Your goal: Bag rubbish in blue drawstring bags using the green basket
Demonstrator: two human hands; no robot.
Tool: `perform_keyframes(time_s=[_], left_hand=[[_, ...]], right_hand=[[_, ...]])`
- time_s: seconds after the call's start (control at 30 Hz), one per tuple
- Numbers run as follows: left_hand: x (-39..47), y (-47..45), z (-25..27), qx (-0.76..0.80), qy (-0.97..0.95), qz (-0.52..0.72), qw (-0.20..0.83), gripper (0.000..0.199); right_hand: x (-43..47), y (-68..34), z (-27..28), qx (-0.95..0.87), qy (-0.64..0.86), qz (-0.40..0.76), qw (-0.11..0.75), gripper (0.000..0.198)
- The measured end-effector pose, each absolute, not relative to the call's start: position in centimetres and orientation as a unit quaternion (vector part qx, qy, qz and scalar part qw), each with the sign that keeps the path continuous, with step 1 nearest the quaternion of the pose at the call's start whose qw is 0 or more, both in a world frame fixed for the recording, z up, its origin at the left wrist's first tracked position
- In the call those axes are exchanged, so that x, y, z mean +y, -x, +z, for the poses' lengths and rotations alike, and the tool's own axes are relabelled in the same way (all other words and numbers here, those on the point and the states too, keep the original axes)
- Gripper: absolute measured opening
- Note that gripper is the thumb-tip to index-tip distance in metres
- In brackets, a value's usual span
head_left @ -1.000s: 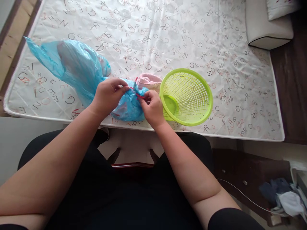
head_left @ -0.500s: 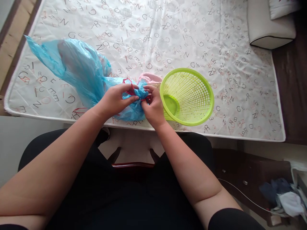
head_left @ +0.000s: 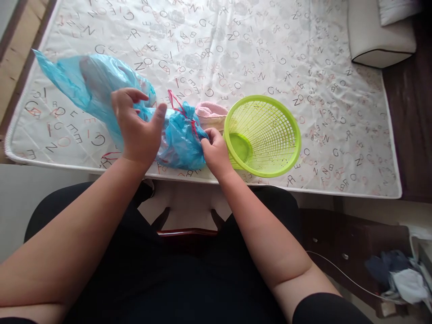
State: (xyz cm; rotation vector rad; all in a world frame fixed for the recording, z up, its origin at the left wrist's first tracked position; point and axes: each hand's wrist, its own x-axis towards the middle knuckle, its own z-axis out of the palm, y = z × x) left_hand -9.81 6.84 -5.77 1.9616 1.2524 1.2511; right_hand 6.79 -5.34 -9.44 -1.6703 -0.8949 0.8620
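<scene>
A blue plastic bag (head_left: pixel 184 144) lies bunched near the mattress's front edge, its gathered neck wound with a thin red string (head_left: pixel 176 104). My right hand (head_left: pixel 218 150) pinches the bag's twisted end between thumb and fingers. Over the bag's left side hovers my left hand (head_left: pixel 138 123), fingers apart and holding nothing. A larger spread of blue plastic (head_left: pixel 97 85) stretches to the upper left, with something dark inside that I cannot make out. Whether both blue parts are one bag, I cannot tell. Right beside my right hand stands a green mesh basket (head_left: pixel 263 135), tilted with its mouth toward me.
A rolled pink towel (head_left: pixel 211 110) sits between the bag and the basket. The letter-printed mattress (head_left: pixel 330 148) has a white piped front edge. At the far right corner rests a cream cushion-like block (head_left: pixel 381 38). Clothes (head_left: pixel 405 279) lie low on the right.
My left hand has let go of the bag's neck and moved left, its fingers spreading. The red string now shows over the knot. My right hand stays at the bag's end.
</scene>
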Motion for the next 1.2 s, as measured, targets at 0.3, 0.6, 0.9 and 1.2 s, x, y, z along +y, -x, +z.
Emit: perform_keyframes(time_s=[0.3, 0.6, 0.9, 1.2], left_hand=[[7.8, 10.2, -7.2, 0.493, -0.690, 0.226, 0.480, 0.050], [9.8, 10.2, -5.7, 0.559, -0.502, 0.260, 0.606, 0.034], [8.6, 10.8, -5.7, 0.530, -0.665, 0.193, 0.490, 0.037], [11.2, 11.4, -5.3, 0.588, -0.482, 0.325, 0.563, 0.042]], right_hand=[[-5.4, -6.7, -9.8, -0.372, 0.703, 0.332, 0.508, 0.020], [-5.5, -6.4, -11.1, -0.441, 0.720, 0.292, 0.448, 0.067], [-5.6, -6.8, -9.9, -0.501, 0.698, 0.299, 0.415, 0.037], [-7.3, -7.6, -10.6, -0.462, 0.804, 0.356, 0.117, 0.020]])
